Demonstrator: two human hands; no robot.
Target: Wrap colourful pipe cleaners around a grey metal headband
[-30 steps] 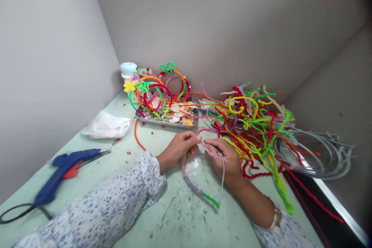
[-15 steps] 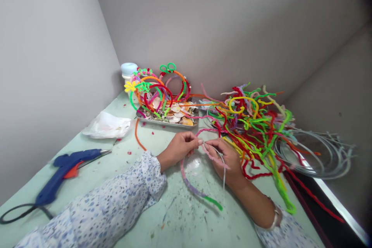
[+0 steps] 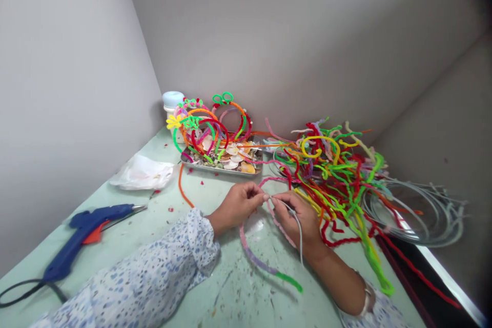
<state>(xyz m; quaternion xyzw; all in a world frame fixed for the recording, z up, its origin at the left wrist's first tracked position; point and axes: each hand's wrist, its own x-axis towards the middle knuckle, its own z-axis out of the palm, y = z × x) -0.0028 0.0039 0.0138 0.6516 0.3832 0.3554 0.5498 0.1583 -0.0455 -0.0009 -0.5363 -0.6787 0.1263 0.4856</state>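
A thin headband hoop is held between my two hands above the table. One arm is wrapped in fuzzy pipe cleaner [image 3: 253, 260], running from pink through purple to a green end. The other arm [image 3: 300, 238] is bare pale grey. My left hand [image 3: 243, 205] is closed in a pinch at the top of the hoop. Close beside it, my right hand [image 3: 300, 218] is closed too, thumb and forefinger pinching the hoop where the wrapping meets the bare part. A loose pink pipe cleaner [image 3: 282, 230] trails from there under my right fingers.
A blue glue gun [image 3: 86, 230] and a white plastic bag [image 3: 142, 171] lie at left. Behind are decorated headbands [image 3: 209, 122] on a metal tray [image 3: 215, 169] of shells, and a lidded jar [image 3: 172, 100]. A pipe-cleaner heap [image 3: 338, 164] and bare hoops [image 3: 418, 215] sit right.
The headband has turned slightly in my fingers, its green end now lower and farther right. The loose pink pipe cleaner has swung down toward my right palm. The whole view has shifted slightly.
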